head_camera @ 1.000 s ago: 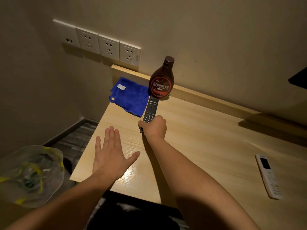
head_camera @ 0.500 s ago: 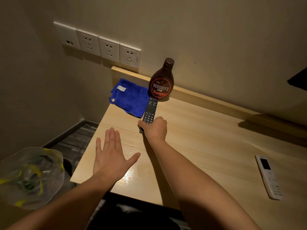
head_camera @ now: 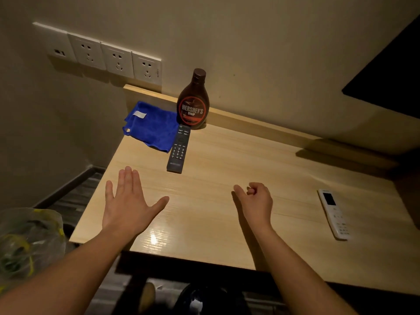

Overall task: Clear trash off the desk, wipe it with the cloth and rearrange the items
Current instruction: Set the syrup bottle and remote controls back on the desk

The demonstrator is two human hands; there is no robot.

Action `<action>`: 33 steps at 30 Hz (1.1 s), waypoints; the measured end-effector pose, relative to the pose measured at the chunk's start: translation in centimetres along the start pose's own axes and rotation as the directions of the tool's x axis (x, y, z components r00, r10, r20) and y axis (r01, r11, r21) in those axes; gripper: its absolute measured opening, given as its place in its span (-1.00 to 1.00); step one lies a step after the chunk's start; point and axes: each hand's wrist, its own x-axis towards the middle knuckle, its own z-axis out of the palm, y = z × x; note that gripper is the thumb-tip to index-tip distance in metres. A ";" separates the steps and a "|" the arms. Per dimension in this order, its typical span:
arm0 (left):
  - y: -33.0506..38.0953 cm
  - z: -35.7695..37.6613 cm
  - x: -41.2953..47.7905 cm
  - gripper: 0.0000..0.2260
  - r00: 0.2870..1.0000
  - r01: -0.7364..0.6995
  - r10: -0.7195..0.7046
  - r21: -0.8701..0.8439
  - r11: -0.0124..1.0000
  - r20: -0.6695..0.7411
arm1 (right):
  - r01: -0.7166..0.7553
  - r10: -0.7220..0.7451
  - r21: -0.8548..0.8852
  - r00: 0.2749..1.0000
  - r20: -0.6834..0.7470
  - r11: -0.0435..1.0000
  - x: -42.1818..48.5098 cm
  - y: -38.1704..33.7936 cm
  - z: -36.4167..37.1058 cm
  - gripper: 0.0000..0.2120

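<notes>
Two hands are over the desk (head_camera: 227,189) and neither holds anything. My left hand (head_camera: 127,205) lies flat with palm down and fingers spread, near the desk's left front corner. My right hand (head_camera: 256,201) is curled into a loose fist, empty, out in the middle of the wood. I see the black remote (head_camera: 178,148) lying flat and free, its far end almost touching the base of the syrup bottle (head_camera: 193,102), which stands upright against the back ledge. Just left of them the blue cloth (head_camera: 152,126) sits folded in the back-left corner, its right edge right alongside the remote. I see a white remote (head_camera: 333,213) well apart, near the right edge. Down off the left side, a clear bag (head_camera: 27,242) holds yellow and green scraps.
</notes>
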 end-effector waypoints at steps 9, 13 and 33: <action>3.7 -0.8 -2.8 -0.03 0.968 -0.167 0.150 -0.070 0.983 -0.201 | -0.084 0.058 -0.112 0.975 -0.216 0.990 0.5 8.3 -14.0 -0.47; 11.3 -0.4 -3.7 0.01 0.961 -0.264 0.252 -0.106 0.959 -0.117 | -0.144 0.065 -0.263 0.955 -0.289 0.954 1.4 10.7 -18.1 -0.38; 15.6 3.3 -4.2 0.08 0.968 -0.249 0.246 0.063 0.966 0.052 | -0.350 0.347 -0.353 0.935 -0.073 0.868 7.1 14.0 -22.5 -0.52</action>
